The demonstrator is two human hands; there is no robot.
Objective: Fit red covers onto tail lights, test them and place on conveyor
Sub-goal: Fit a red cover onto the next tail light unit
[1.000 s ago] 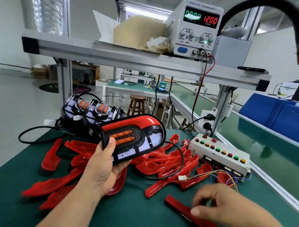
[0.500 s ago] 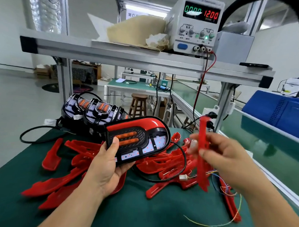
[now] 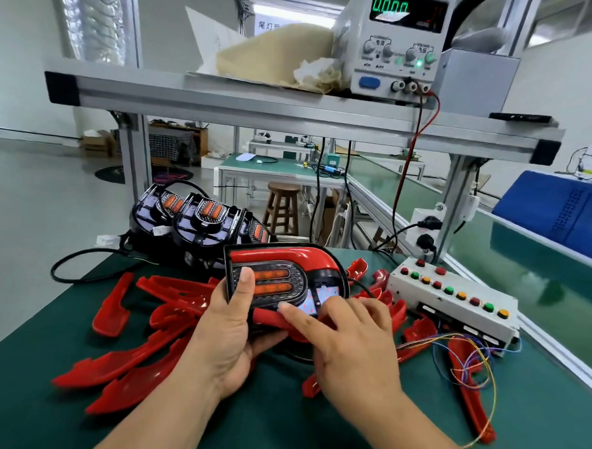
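My left hand (image 3: 230,337) grips a tail light (image 3: 285,278) at its left end, thumb on the orange lens; a red cover runs along the light's top edge. My right hand (image 3: 347,342) holds a second red cover (image 3: 270,319) against the light's lower edge, fingers laid over it. Several loose red covers (image 3: 125,363) lie spread on the green table (image 3: 25,399) under and around both hands. Uncovered tail lights (image 3: 200,220) stand in a row behind, at the table's far left.
A white button box (image 3: 454,299) with coloured wires sits at the right, one more red cover (image 3: 467,391) lying under the wires. A power supply (image 3: 397,45) stands on the overhead shelf. The green conveyor (image 3: 523,268) runs along the right side.
My right hand picked a red cover off the table, lifted it, then brought it left and down onto the lower edge of the tail light. My left hand kept holding the light.
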